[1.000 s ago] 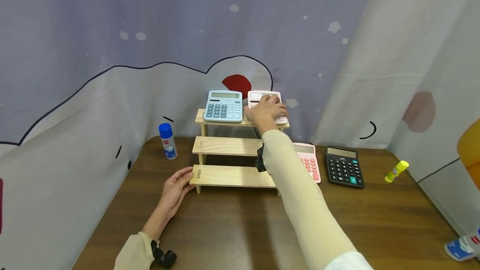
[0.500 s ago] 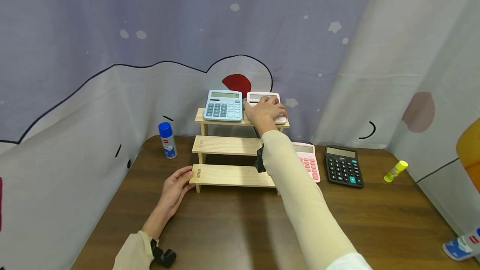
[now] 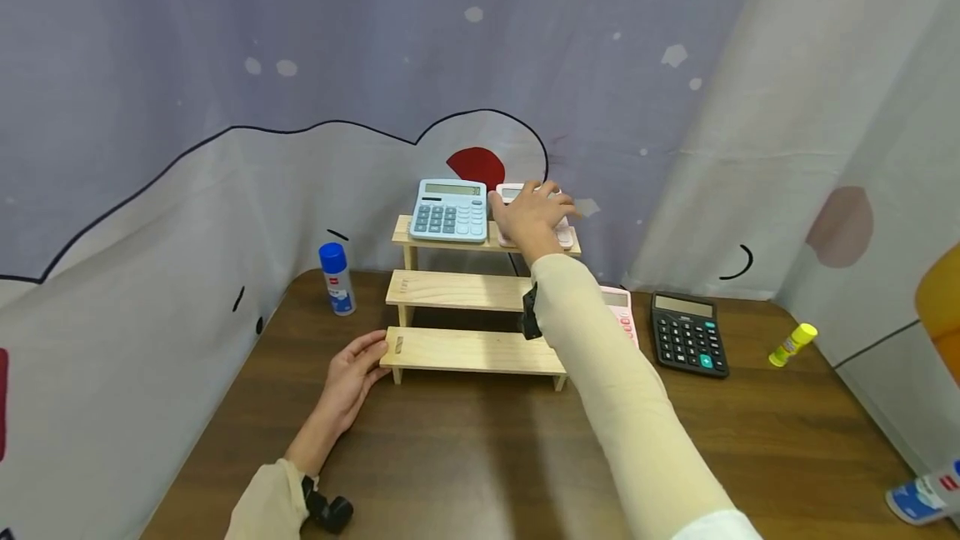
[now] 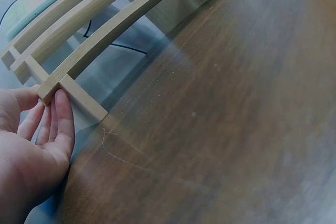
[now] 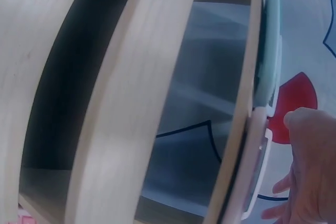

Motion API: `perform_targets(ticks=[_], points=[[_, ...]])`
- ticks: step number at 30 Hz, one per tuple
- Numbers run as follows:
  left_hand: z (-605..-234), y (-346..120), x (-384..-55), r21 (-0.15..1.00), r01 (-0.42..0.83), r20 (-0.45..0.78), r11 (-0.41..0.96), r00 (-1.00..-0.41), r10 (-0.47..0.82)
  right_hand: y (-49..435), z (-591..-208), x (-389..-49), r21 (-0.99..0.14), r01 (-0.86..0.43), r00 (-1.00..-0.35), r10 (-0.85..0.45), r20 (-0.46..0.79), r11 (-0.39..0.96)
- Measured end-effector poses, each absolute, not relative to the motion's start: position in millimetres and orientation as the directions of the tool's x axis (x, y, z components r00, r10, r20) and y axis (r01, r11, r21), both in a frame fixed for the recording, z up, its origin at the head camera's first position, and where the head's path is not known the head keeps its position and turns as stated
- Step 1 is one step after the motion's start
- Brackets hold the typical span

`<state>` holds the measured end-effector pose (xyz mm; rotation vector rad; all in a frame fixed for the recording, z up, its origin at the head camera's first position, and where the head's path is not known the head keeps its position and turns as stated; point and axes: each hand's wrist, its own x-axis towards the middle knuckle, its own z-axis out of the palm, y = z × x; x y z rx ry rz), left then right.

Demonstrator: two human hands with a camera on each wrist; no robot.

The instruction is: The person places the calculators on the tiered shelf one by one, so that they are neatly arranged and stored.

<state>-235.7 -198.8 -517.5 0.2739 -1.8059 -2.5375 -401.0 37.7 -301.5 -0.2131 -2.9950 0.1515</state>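
I'm watching the left hand (image 3: 351,377) gripping the rack (image 3: 467,351) while the right hand (image 3: 534,219) is spreading its fingers over the pale calculator (image 3: 512,192) up top. Beside it, the blue calculator (image 3: 449,211) is reading "30"; a sleeve (image 3: 611,365) is partly hiding the pink calculator (image 3: 623,317).

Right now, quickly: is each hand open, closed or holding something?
Left hand: closed, pinching the wooden stand at its lower left corner.
Right hand: open, holding nothing, close to the pale pink calculator.
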Motion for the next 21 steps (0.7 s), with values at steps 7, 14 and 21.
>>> perform_targets(ticks=[7,14,21], points=[[-517,-200,-236,0.94,-0.092,-0.135,-0.329,-0.984,-0.112,47,-291,-402,-0.092,0.08,-0.986,0.092,0.135,0.993],[-518,-199,-236,0.933,-0.097,-0.146,-0.347,-0.982,-0.12,62,-282,-397,-0.125,0.043,-0.992,0.057,0.112,0.991],[-516,-197,-236,0.933,-0.097,-0.142,-0.346,-0.984,-0.109,84,-276,-397,-0.152,0.044,-0.992,0.062,0.111,0.987]])
